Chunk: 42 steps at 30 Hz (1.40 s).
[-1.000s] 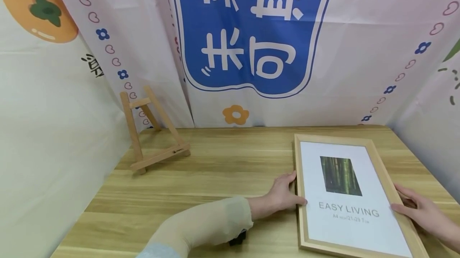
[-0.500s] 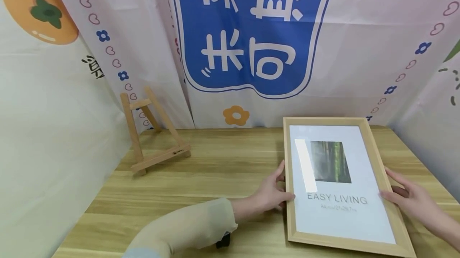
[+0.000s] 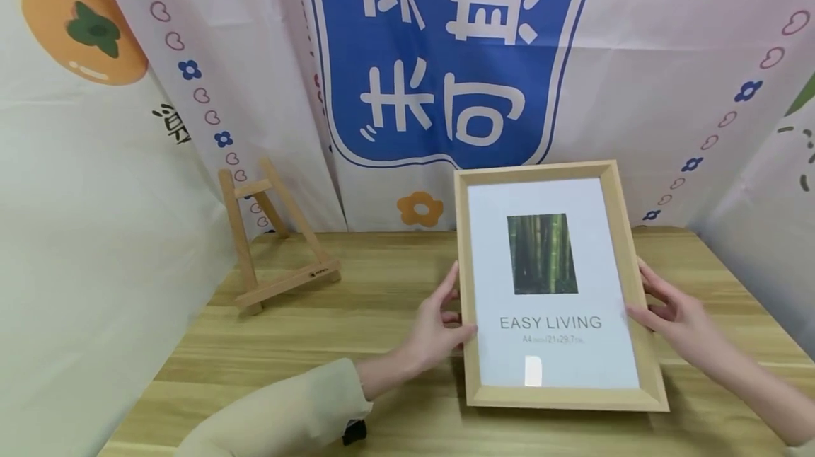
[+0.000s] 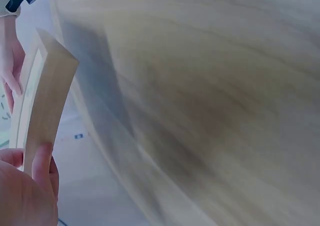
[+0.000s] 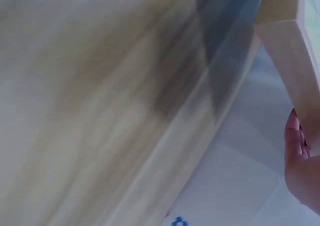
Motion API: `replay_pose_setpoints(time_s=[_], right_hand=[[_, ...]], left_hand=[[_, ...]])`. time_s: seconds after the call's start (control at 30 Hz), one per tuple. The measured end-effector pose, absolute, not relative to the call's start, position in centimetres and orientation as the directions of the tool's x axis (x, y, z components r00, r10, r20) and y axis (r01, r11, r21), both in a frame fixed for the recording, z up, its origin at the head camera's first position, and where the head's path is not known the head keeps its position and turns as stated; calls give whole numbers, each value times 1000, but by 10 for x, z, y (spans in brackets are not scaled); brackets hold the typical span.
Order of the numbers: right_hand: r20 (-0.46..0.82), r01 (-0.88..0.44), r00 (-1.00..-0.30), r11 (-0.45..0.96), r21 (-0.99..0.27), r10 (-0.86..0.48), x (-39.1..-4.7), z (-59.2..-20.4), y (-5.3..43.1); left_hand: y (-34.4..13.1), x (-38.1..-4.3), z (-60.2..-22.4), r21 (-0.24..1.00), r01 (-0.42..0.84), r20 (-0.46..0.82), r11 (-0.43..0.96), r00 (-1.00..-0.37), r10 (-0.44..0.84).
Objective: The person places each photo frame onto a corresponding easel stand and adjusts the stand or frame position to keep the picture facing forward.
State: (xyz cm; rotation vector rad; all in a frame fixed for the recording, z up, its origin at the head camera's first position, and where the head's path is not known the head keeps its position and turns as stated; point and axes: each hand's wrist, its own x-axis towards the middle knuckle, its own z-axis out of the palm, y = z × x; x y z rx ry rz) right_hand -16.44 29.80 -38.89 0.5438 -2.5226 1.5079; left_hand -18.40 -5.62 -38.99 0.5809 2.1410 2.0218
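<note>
A light-wood picture frame (image 3: pixel 552 358) holds a white sheet with a bamboo photo and the words "EASY LIVING". Its front leans up toward the head camera, and its edge is raised off the tabletop in the left wrist view. My left hand (image 3: pixel 434 326) grips the frame's left side, thumb on the front face and fingers behind. On the opposite side my right hand (image 3: pixel 681 315) holds it the same way; those fingers curl round the edge in the right wrist view. A small wooden easel (image 3: pixel 280 287) stands at the back left of the table, apart from both hands.
The wood-grain table (image 3: pixel 356 301) ends at a printed cloth backdrop (image 3: pixel 637 89) with a blue sign and flowers. More white cloth (image 3: pixel 83 230) hangs along the left side. A black strap piece (image 3: pixel 354 431) sits at the left sleeve's cuff.
Both hands have carried the picture frame left toward the table's middle and lifted it, tilting its top edge up. The easel stays where it was.
</note>
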Motion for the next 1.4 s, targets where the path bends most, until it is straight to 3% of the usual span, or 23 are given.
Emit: replay_pose_setpoints(time_s=[0.3,0.7,1.0,1.2,1.4], right_hand=[[409,-516,-830,245,-821,-378,-186,-378,258],[409,-509,-828,206,-836,-385,-213,-369,212],[454,-530,-812,139,-836,-367,-241,-365,170],[463,-518,-810,69,-852,-359,-262,-366,135],[480,-529,-790,28,-848,-381,-273,-348,100]], left_hand=[[-101,-171,-362,946,311,269,89,-908,321],[-144,-171,-355,865,436,395,248,-897,198],[-182,-183,-368,867,396,396,302,-916,63],[-207,-184,-365,861,415,432,294,-902,10],[-232,-190,-362,816,432,488,384,-871,-57]])
